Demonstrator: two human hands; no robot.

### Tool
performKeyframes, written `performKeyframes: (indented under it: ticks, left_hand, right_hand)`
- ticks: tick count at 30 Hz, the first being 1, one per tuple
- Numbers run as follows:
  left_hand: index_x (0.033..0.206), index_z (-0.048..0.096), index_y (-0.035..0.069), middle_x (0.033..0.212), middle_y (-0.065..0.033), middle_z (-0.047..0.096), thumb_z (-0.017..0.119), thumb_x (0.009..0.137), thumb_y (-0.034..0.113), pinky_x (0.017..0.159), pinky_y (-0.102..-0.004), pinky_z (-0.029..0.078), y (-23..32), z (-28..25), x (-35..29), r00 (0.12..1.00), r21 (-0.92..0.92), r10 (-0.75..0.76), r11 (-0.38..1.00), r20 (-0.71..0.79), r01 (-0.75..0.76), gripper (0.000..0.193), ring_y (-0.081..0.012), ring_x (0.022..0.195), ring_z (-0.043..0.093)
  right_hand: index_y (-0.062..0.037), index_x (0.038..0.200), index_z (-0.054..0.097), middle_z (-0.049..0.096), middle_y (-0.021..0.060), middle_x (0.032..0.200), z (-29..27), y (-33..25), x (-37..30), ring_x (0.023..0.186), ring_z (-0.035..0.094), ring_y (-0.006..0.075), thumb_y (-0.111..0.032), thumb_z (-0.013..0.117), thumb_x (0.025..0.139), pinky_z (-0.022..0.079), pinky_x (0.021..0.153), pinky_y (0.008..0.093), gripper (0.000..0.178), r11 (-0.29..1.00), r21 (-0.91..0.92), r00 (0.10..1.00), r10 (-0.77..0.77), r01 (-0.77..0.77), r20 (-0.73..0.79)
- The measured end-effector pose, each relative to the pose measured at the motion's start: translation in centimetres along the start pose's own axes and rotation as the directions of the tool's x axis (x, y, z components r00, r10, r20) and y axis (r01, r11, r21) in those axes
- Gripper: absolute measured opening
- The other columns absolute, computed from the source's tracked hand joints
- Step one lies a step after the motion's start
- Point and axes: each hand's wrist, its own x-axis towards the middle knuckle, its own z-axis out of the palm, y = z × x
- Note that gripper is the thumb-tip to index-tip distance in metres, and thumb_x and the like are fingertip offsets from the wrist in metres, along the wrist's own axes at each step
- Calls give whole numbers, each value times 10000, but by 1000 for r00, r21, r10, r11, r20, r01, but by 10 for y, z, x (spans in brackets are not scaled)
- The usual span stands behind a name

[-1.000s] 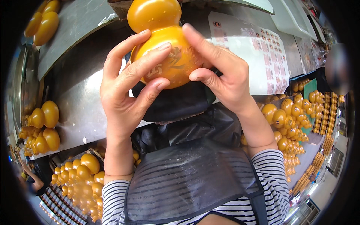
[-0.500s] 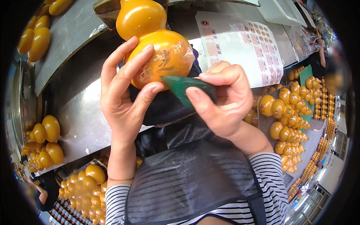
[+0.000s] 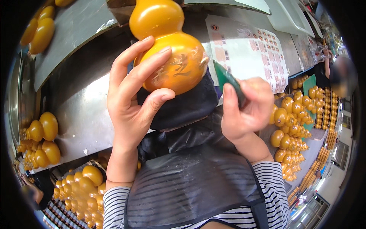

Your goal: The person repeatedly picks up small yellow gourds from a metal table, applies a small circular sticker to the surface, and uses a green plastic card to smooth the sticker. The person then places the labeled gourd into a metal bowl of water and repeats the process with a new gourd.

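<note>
A glossy orange-yellow gourd (image 3: 179, 65) lies on a dark cloth pad (image 3: 183, 108) in front of me, its smaller bulb pointing away. Gold and brownish decoration under a clear film shows on its larger bulb. My left hand (image 3: 133, 89) steadies the gourd from the left, fingers on its side and thumb near its lower edge. Between the thumb and fingers of my right hand (image 3: 249, 108) is a green pointed scraper (image 3: 225, 78). Its tip stands just right of the gourd, apart from it. A loose bit of film curls at the gourd's right side.
A printed sticker sheet (image 3: 248, 51) lies beyond my right hand on the metal bench (image 3: 89, 128). A white bin (image 3: 291, 19) stands at the far right. More gourds (image 3: 289, 129) fill racks on the right, with others (image 3: 85, 185) at lower left. Other people are at both sides.
My right hand has drawn the green scraper off the gourd, up and to the right. The gourd and my left hand appear slightly further right in view.
</note>
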Motion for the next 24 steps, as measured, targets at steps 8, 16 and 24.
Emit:
performKeyframes:
  ticks: [8, 16, 24]
  left_hand:
    - [1201, 660, 14, 1313, -217, 501, 263, 1015, 519, 1028, -393, 398, -5, 1, 3, 999, -163, 38, 986, -8, -39, 669, -306, 1210, 524]
    - [1297, 571, 0, 1362, -195, 457, 433, 995, 374, 1043, -397, 388, -9, -5, -1, 997, -73, -74, 995, -20, 73, 500, -280, 1313, 413]
    - [1518, 187, 38, 1476, -208, 340, 577, 902, 176, 1084, -377, 359, 21, 10, 29, 961, -79, -274, 958, 32, 276, 742, -285, 1339, 406]
  right_hand:
    - [-142, 820, 723, 680, -36, 905, 34, -24, 2, 828, 606, 106, -119, 714, 674, 366, 646, 244, 148, 846, 25, 790, -507, 533, 344]
    - [-75, 871, 704, 676, 44, 890, -11, 11, 29, 795, 629, 182, -100, 731, 743, 499, 665, 286, 134, 963, 242, 813, -232, 116, 533]
    - [38, 1184, 585, 443, -37, 587, 13, 27, 86, 554, 425, 44, -402, 792, 785, 340, 508, 221, 629, 841, -29, 593, 406, -540, 695]
